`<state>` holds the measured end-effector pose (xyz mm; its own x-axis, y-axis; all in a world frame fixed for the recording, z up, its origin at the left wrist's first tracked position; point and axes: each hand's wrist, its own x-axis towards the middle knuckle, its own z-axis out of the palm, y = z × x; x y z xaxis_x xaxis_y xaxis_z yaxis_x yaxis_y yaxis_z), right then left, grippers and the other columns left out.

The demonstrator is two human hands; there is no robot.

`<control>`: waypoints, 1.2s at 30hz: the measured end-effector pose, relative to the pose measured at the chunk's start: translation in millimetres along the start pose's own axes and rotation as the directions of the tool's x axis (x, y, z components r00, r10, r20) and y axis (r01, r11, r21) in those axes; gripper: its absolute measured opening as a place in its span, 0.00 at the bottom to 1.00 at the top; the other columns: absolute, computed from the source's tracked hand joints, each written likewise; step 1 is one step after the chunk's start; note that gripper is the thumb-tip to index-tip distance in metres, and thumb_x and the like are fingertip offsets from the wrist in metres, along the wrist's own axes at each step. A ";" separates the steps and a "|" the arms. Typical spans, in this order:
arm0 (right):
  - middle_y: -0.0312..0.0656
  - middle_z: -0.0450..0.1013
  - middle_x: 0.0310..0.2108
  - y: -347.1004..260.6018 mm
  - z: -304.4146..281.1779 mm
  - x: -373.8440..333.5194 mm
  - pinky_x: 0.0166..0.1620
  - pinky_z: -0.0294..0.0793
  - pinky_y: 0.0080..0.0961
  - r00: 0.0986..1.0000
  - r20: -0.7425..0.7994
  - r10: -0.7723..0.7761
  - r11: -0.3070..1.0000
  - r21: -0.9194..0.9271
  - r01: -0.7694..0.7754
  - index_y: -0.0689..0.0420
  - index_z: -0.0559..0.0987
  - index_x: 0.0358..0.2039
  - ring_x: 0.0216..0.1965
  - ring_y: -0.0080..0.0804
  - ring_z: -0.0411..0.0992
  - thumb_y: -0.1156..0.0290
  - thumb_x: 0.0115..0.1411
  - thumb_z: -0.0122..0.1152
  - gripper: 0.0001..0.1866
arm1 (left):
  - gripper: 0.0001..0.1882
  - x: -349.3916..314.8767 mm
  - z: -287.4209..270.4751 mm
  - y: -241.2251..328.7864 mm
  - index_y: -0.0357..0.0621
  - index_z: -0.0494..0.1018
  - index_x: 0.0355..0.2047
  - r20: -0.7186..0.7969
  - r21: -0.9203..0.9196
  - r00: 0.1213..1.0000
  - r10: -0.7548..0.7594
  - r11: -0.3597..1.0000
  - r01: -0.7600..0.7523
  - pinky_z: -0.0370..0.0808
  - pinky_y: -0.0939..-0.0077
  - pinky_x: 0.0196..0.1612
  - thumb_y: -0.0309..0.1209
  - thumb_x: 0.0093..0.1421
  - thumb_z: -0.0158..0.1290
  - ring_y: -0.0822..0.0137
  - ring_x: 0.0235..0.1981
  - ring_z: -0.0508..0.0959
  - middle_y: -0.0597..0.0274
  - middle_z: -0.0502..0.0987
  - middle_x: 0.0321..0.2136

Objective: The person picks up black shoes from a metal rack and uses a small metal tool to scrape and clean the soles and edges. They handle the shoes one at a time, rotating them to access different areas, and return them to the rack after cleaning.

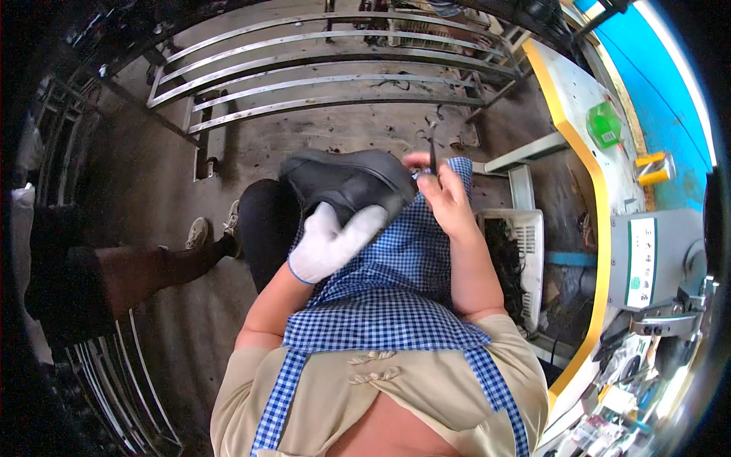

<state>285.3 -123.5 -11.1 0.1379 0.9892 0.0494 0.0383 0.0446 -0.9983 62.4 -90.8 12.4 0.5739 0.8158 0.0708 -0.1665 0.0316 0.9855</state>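
Observation:
A black shoe [343, 179] is held over my lap, its toe end to the right. In a white glove, my left hand [335, 240] grips it from the near side, the fingers partly at its opening. Bare and just past the toe, my right hand [443, 194] is closed round a thin dark pointed tool [433, 151] that sticks up away from me. Its exact kind is too blurred to make out. A blue checked apron [388, 305] covers my lap under the shoe.
Metal rack rails [343, 57] cross the far side. At right stands a yellow-edged workbench [567, 114] with a green container [604, 124], a yellow can [653, 168] and a grey machine [662, 263]. A white crate [533, 259] with dark scraps sits below it. Another person's shoe [198, 232] is at left.

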 end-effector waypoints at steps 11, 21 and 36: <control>0.45 0.70 0.56 72.1 19.2 -17.6 0.58 0.69 0.32 0.904 0.215 0.369 0.805 0.412 -0.426 0.63 0.64 0.64 0.54 0.34 0.71 0.55 0.60 0.60 0.37 | 0.22 -4.9 -1.2 4.3 0.40 0.78 0.42 0.435 0.825 0.885 -0.165 0.466 -0.319 0.78 0.62 0.38 0.47 0.57 0.57 0.51 0.37 0.80 0.49 0.78 0.37; 0.54 0.68 0.57 94.9 5.9 -25.4 0.52 0.76 0.42 0.908 0.324 0.268 0.730 0.547 -0.410 0.61 0.64 0.62 0.51 0.46 0.73 0.48 0.64 0.49 0.35 | 0.33 -4.3 -53.9 8.5 0.38 0.63 0.59 -0.455 0.384 0.742 0.492 0.860 -0.335 0.70 0.65 0.57 0.23 0.54 0.61 0.57 0.54 0.73 0.48 0.71 0.55; 0.36 0.77 0.30 26.5 15.8 3.4 0.28 0.71 0.19 0.998 -0.001 -0.060 0.991 -0.121 0.059 0.60 0.82 0.38 0.25 0.20 0.71 0.76 0.57 0.66 0.08 | 0.35 6.6 -64.4 32.2 0.35 0.74 0.50 -0.173 0.364 0.926 0.336 0.895 -0.257 0.75 0.70 0.51 0.32 0.41 0.72 0.60 0.44 0.80 0.51 0.79 0.42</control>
<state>271.2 -116.7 -37.9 0.1364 0.9846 0.1089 0.1660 0.0857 -0.9824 9.2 -47.1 34.6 0.3363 0.8659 0.3703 -0.0051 -0.3916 0.9201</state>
